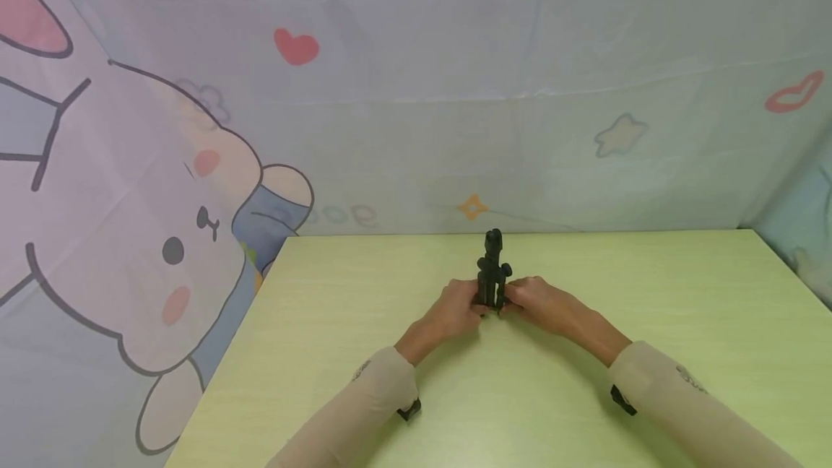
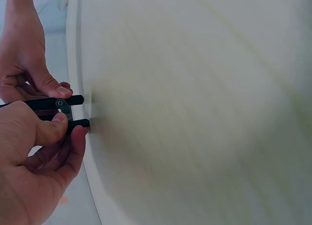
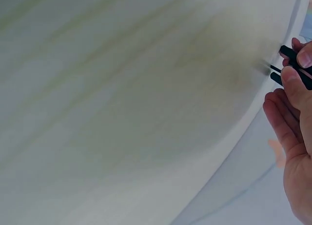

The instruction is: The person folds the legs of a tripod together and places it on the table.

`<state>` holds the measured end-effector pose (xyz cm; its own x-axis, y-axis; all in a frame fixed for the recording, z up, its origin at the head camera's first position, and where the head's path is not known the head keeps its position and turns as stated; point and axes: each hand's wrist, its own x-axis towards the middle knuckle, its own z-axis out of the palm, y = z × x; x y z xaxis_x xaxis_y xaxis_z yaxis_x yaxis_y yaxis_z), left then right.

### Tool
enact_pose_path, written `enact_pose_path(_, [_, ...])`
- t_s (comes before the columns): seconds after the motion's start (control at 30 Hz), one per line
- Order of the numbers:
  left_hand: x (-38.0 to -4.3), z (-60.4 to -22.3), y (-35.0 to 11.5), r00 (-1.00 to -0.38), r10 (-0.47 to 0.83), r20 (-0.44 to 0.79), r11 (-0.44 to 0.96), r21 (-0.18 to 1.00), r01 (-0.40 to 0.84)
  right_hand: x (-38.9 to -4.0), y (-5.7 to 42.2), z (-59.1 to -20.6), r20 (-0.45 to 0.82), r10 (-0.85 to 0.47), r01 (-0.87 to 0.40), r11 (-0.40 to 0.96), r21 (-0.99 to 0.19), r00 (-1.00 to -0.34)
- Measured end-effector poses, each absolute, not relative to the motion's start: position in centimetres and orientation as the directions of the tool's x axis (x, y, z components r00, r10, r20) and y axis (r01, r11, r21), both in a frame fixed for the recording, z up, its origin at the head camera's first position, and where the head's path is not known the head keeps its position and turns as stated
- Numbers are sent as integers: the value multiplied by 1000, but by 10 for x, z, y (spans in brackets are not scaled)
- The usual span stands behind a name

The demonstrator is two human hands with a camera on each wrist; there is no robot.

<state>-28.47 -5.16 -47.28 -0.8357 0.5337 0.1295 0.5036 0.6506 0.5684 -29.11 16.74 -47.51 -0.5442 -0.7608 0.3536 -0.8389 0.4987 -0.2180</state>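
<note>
A small black tripod-like stand, with knobs on its sides, is upright on the table between both hands. My left hand pinches its lower left part, and my right hand pinches the lower right. In the left wrist view, the black legs end near the tabletop, with a riveted brace between them. The left thumb presses on that brace area. Leg ends also show in the right wrist view, under the right thumb. Fingers hide part of the stand.
The pale yellow-green table stretches to both sides and toward me. Behind it hangs a printed cloth with hearts and stars, and a large cartoon rabbit on the left. Both sleeves are beige, with dark bands beneath the cuffs.
</note>
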Motion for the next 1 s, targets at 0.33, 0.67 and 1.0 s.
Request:
enact_pose_path(0.33, [-285,-474,-52,-811,566,149,615,578,536,-290,167,-480,284,-694,-724,492,-483,-661])
enact_pose_path(0.67, [-284,-455,-59,-789,613,37,611,611,503,-285,168,-481,322,-636,-669,431,-606,-702])
enact_pose_path(1.0, [-285,-395,-67,-773,635,0,564,684,463,-282,168,-486,336,-587,-638,436,-635,-736])
